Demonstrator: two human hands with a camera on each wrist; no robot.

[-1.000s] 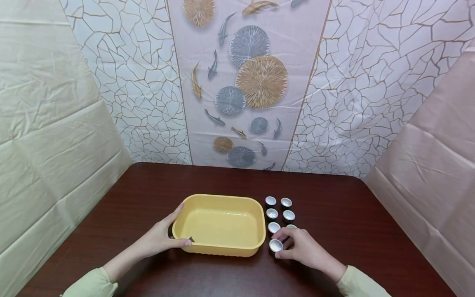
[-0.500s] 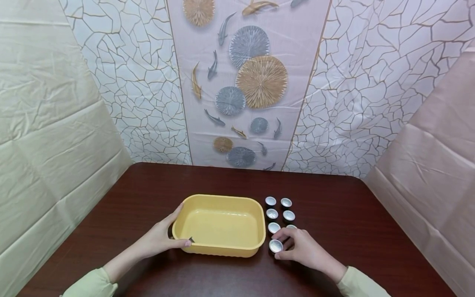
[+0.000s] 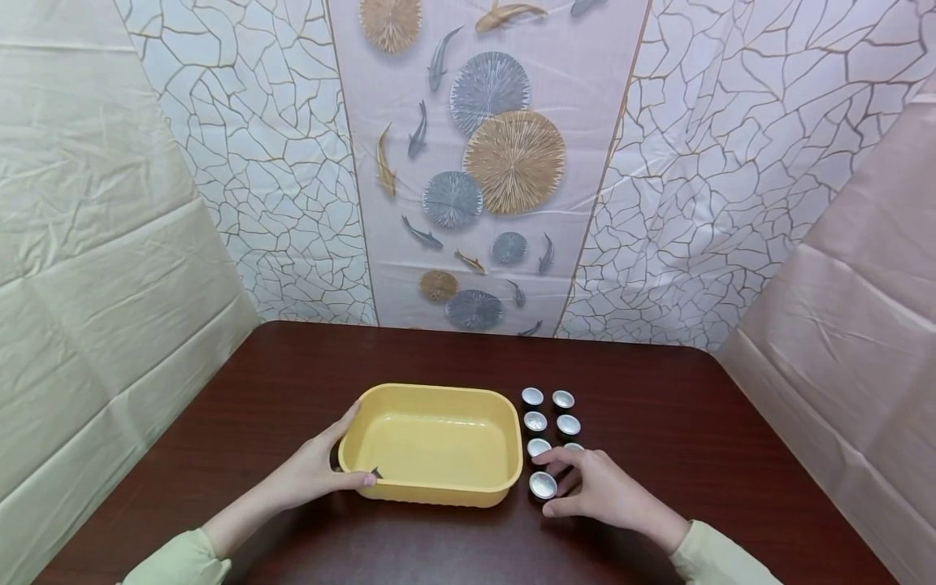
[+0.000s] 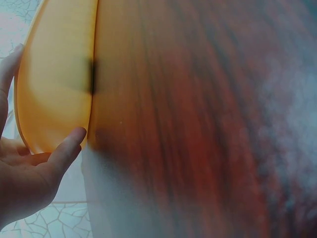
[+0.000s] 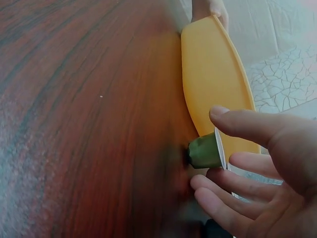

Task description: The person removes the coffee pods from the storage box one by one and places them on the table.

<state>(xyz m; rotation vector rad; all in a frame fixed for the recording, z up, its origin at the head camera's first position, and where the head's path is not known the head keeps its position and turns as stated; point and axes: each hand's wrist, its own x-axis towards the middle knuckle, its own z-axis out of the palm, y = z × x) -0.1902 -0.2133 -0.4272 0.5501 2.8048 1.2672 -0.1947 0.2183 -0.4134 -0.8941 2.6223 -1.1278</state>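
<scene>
At the left end of a yellow basin (image 3: 431, 492), my left hand (image 3: 319, 465) grips the wall, thumb on the front rim and fingers along the left side. The left wrist view shows that thumb (image 4: 68, 146) against the basin's outer wall. To the basin's right, a coffee capsule (image 3: 543, 485) stands on the table, its silver lid facing up. In the right wrist view the capsule (image 5: 205, 150) has a green body. Around it, with thumb and fingers spread apart, is my right hand (image 3: 595, 493). Whether a finger still touches the capsule is hard to tell.
Several more silver-lidded capsules (image 3: 568, 426) stand in two columns behind the right hand; one is partly covered by its fingers. A small dark mark (image 3: 376, 472) shows at the basin's front rim. Dark red-brown table (image 3: 409, 544) lies beneath, with patterned cloth (image 3: 468, 162) behind.
My right hand's thumb and index finger have loosened and moved apart from the front capsule, which stays in place. The left hand and basin have not visibly moved.
</scene>
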